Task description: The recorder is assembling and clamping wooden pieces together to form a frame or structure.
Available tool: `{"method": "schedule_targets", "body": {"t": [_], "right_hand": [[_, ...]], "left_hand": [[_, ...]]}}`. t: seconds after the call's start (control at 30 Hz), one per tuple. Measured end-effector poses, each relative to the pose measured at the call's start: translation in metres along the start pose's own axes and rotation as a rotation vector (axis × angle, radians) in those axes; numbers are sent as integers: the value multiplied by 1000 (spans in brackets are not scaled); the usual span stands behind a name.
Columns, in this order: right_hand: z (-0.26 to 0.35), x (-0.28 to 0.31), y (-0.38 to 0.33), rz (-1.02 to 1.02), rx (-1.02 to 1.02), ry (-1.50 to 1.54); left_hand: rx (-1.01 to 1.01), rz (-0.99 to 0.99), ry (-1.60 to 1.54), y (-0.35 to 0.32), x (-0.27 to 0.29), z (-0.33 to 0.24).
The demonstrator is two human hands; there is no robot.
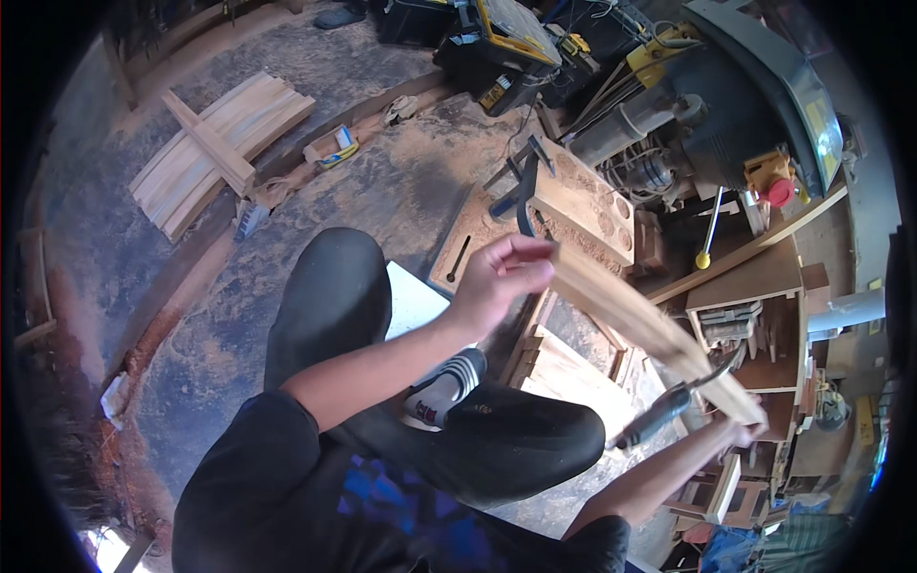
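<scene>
A long wooden board (635, 315) is held aslant in front of me, over my right side. At its far left end is my left hand (501, 282), fingers curled against the wood. My right hand (748, 430) is closed round the opposite, nearer end. Beside the board near the right hand is a black-handled tool (659, 417) with a curved metal part; its full shape is partly hidden. Beyond the left hand, a thick wooden block (583, 196) with round recesses lies among wood shavings, with a dark clamp (524, 191) at its left edge.
Light wooden pieces (573, 372) are stacked below the board. A machine (745, 124) with a red button and a yellow-knobbed lever (709, 229) stands at the far right, near wooden shelves (745, 344). Slats (224, 143) lie on the dusty floor, far left. Toolboxes (497, 38) stand behind.
</scene>
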State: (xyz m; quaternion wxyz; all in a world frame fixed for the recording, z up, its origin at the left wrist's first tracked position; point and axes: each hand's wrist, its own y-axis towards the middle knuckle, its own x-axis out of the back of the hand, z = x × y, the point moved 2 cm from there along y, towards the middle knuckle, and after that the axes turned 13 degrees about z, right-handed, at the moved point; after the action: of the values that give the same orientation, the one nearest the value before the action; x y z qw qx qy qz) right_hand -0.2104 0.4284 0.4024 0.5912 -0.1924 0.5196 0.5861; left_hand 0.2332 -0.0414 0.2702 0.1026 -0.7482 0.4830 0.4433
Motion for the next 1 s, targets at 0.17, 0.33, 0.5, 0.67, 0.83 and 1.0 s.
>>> {"method": "schedule_targets", "body": {"t": [0.17,0.33,0.5,0.67,0.83,1.0], "right_hand": [[16,68,23,43,-117,-151],[-41,59,-52,49,-157,-180],[-28,70,-86,60,-203,-228],[-35,79,-100,56,-266,-268],[-31,85,-100,55,-334,-296],[-68,77,-103,57,-402,-323]], "left_hand": [[51,176,-75,-16,-58,-11],[66,152,-120,-22,-78,-6],[192,123,-196,-19,-82,6],[230,108,-229,-18,-81,18],[234,113,-249,-17,-81,17],[214,114,-270,-17,-81,17]]}}
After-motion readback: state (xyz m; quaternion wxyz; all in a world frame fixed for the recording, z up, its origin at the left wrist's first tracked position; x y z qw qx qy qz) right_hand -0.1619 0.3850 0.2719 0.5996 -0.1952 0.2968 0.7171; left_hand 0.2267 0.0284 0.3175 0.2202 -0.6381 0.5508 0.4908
